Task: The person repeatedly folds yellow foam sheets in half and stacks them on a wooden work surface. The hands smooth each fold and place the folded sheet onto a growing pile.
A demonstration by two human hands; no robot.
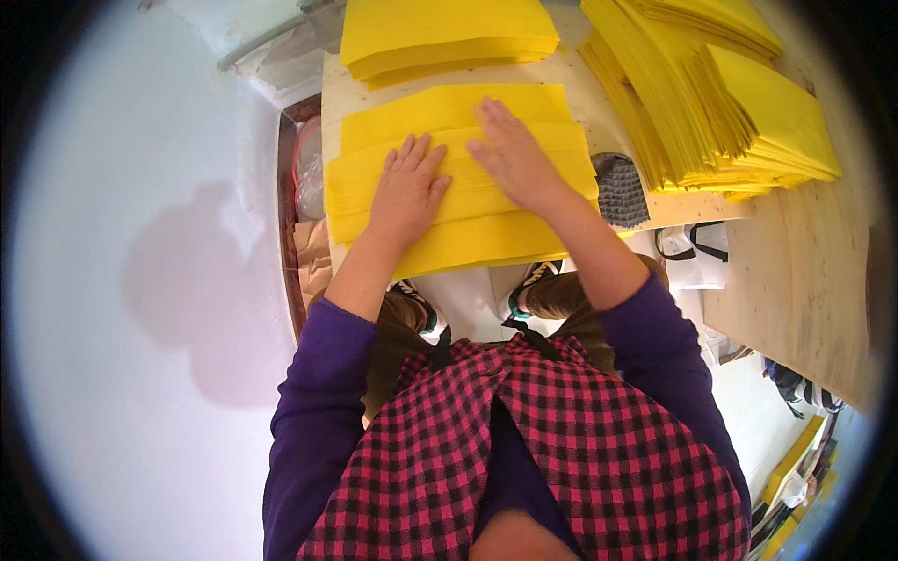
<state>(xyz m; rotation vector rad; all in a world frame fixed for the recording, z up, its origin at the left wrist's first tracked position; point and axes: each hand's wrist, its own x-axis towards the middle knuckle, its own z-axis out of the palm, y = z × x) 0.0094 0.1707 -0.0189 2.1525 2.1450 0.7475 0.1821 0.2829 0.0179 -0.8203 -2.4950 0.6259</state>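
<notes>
A fanned pile of flat yellow fabric sheets [524, 241] lies before me at the table's front edge, its layers stepped toward me. My left hand [410, 190] rests flat on the left part of the pile, fingers spread. Over the right part is my right hand [513, 157], its fingers stretched out and pointing away from me; nothing shows in its grasp. Whether the right palm presses on the sheets or hovers just over them, I cannot tell.
Behind the pile sits another yellow stack [449, 33]. More yellow stacks [692, 112] lean over each other at the right. A dark grey textured pad [621, 190] lies beside the pile. A white wall [140, 280] stands at left; a white bag [694, 257] is below the table [599, 112].
</notes>
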